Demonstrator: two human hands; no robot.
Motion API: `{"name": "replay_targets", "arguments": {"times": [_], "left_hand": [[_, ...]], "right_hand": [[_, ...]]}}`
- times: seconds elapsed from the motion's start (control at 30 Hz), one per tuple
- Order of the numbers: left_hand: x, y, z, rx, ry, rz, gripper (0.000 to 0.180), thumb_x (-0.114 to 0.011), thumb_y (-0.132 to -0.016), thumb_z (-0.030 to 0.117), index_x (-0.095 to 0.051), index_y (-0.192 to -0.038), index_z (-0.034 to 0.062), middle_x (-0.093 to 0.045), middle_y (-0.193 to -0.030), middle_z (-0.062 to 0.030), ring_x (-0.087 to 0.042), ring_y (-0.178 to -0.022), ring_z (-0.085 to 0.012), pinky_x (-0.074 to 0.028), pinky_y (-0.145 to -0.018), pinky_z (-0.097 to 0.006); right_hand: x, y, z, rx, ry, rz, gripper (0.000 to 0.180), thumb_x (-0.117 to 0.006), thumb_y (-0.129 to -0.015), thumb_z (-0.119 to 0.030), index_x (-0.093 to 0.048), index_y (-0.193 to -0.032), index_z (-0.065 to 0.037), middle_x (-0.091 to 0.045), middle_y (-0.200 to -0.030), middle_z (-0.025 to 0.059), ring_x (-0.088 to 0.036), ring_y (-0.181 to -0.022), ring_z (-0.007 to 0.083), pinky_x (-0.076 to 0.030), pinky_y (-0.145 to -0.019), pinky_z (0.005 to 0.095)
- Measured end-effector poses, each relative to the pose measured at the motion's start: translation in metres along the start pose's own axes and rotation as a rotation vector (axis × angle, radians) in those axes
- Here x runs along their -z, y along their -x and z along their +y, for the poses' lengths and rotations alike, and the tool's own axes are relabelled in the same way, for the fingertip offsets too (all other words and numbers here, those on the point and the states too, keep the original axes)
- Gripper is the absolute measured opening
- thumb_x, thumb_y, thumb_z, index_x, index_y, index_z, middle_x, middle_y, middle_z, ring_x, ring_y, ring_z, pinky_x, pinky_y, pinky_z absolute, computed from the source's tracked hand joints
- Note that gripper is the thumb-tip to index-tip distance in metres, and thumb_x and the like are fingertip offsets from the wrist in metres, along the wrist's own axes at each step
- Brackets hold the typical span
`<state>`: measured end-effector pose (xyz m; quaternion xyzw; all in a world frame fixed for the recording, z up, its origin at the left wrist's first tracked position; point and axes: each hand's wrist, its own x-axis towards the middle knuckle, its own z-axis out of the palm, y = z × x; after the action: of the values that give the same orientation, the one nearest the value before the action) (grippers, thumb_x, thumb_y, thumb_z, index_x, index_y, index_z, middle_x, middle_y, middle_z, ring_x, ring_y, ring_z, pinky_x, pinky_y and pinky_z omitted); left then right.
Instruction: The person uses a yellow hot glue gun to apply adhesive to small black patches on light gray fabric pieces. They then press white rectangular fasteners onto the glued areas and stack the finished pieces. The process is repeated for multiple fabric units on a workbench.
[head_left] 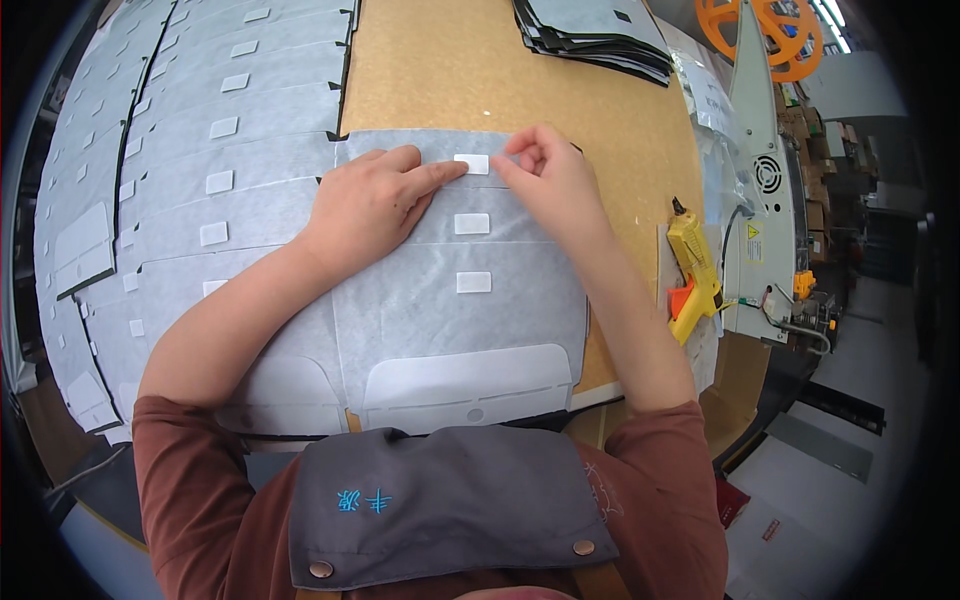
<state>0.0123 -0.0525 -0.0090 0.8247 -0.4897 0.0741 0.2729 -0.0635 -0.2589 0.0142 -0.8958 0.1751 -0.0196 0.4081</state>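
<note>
My left hand (372, 196) rests on a pale grey sheet with its index finger stretched out. That fingertip presses the left end of a small white rectangular patch (471, 164); the other fingers are curled under. Just right of the patch, my right hand (545, 178) has thumb and index finger closed in a pinch. What the pinch holds, if anything, is too small to make out. Below lie two similar patches, a middle one (472, 224) and a lower one (474, 282). They sit on overlapping grey sheets (440, 320), the nearest having a rounded flap (468, 375).
Rows of overlapping grey sheets with white patches (219, 182) cover the table's left side. A stack of dark-edged sheets (595, 40) lies at the far right on the brown board (430, 70). A yellow glue gun (693, 262) is beside a machine with an orange reel (790, 50).
</note>
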Motion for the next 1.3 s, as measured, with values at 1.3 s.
{"name": "replay_targets", "arguments": {"times": [1.3], "left_hand": [[0.004, -0.001, 0.007, 0.141, 0.074, -0.065, 0.038, -0.056, -0.093, 0.012, -0.052, -0.13, 0.0168, -0.061, -0.083, -0.0035, -0.061, -0.071, -0.0233, -0.049, -0.059, -0.038]], "right_hand": [[0.017, 0.018, -0.008, 0.164, 0.336, 0.036, 0.047, -0.062, -0.091, -0.037, -0.057, -0.133, -0.017, -0.058, -0.084, 0.0057, -0.061, -0.073, 0.0237, -0.051, -0.064, 0.0367]]}}
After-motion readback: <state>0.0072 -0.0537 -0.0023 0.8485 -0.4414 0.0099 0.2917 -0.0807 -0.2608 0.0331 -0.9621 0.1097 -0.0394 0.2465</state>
